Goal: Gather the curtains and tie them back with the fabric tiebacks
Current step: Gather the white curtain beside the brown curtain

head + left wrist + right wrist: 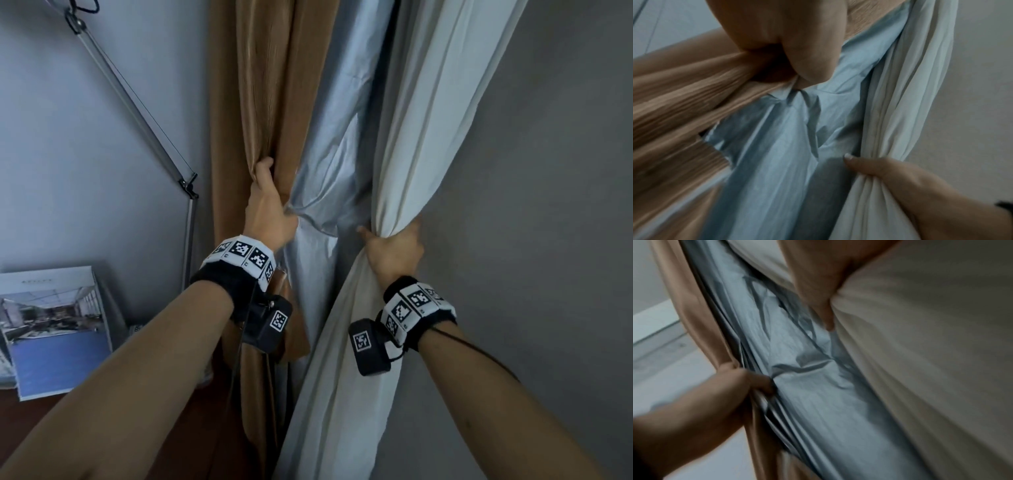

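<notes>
A tan pleated curtain hangs in the corner with its pale blue-grey lining turned outward beside it. To the right hangs a white sheer curtain. My left hand grips the tan curtain's edge together with a fold of lining, fingers curled into the cloth. My right hand grips the bunched white sheer, thumb pointing left. The left wrist view shows the tan curtain, lining, sheer and my right hand. In the right wrist view my left hand holds the tan edge. No tieback shows.
Grey walls close in on both sides. A slanted metal rod with a cable leans along the left wall. A picture book stands on a dark wooden surface at lower left.
</notes>
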